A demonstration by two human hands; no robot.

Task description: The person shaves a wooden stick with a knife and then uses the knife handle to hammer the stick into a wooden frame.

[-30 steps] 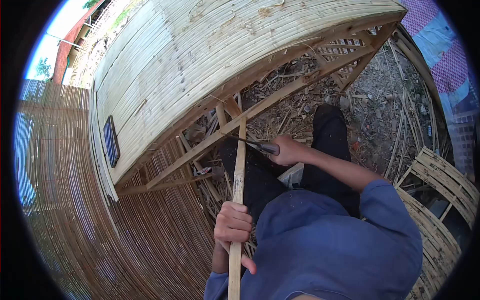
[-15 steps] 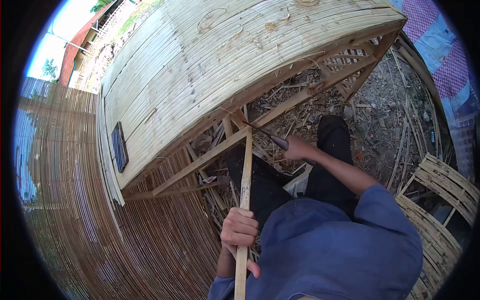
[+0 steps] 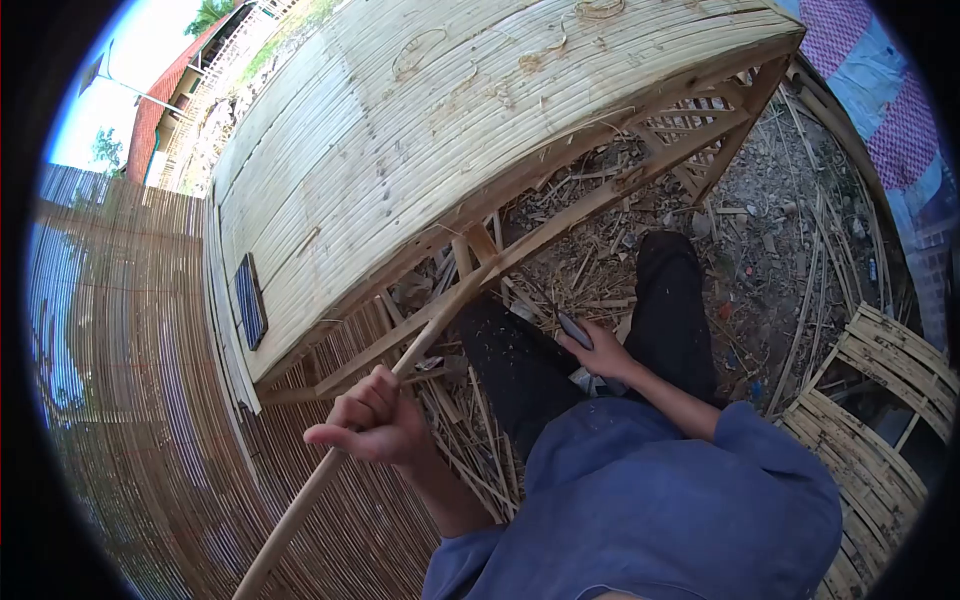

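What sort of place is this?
Probably an outdoor bamboo workshop yard: a big slatted bamboo platform, woven bamboo mats and offcuts on the dirt. The left hand holds a bamboo strip, the right hand a knife.

The slatted bamboo platform point(image 3: 450, 130) walls off everything ahead of me, and its slanting brace point(image 3: 560, 215) bars the gap beneath. My left hand point(image 3: 375, 425) and its bamboo stick point(image 3: 300, 508) have open room above the woven mat point(image 3: 150, 400). My right hand point(image 3: 600, 352), gripping the knife point(image 3: 574, 329), sits hemmed between my legs point(image 3: 510, 360), with littered offcuts point(image 3: 590, 275) just beyond.
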